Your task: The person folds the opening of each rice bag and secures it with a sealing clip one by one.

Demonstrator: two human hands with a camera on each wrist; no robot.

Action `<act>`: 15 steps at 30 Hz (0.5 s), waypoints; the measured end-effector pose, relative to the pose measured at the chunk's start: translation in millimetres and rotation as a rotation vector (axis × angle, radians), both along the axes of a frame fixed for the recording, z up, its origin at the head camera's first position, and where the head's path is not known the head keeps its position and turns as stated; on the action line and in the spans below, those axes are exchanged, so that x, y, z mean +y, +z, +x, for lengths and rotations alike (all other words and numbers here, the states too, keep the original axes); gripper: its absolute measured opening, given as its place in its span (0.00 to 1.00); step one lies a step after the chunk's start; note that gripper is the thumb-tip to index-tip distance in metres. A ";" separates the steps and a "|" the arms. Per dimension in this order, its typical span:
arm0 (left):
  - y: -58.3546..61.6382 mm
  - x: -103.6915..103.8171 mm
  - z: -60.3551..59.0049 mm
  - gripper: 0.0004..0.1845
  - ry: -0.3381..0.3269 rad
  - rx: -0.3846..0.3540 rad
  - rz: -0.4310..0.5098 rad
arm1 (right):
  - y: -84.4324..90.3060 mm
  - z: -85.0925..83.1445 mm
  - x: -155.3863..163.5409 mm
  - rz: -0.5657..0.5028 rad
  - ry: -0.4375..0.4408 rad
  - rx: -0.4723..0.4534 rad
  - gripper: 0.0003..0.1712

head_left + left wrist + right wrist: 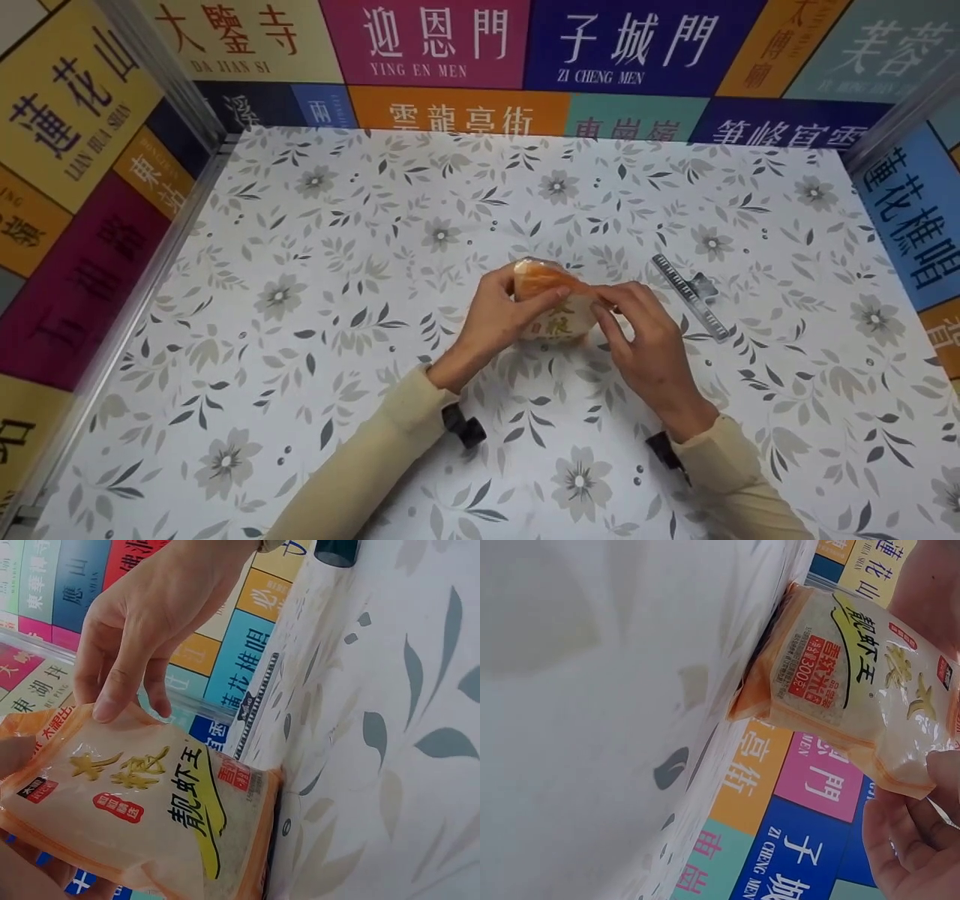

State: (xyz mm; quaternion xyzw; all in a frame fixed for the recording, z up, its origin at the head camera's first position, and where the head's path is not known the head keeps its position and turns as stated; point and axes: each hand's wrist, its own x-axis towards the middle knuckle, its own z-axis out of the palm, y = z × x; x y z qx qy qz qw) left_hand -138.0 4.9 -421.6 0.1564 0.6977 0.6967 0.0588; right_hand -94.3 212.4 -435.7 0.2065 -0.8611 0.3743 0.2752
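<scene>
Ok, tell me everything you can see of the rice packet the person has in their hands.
The rice packet is a small clear plastic pouch with orange edges, filled with white grains and printed with gold and black Chinese characters plus red labels. It stands upright with its bottom on the floral table. The left hand grips its side; the right hand pinches its orange top edge.

in the head view both hands covered most of the rice bag (553, 319); its print was too small to read, and each wrist view cropped it.
</scene>
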 end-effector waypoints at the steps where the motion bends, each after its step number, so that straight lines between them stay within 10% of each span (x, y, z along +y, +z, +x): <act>1: 0.0 0.5 -0.6 0.16 -0.009 -0.002 0.020 | 0.5 -0.4 -0.7 0.001 -0.001 0.004 0.11; 15: 0.8 6.8 -8.5 0.13 -0.081 0.028 0.151 | 5.9 -5.2 -7.6 0.010 0.006 0.094 0.09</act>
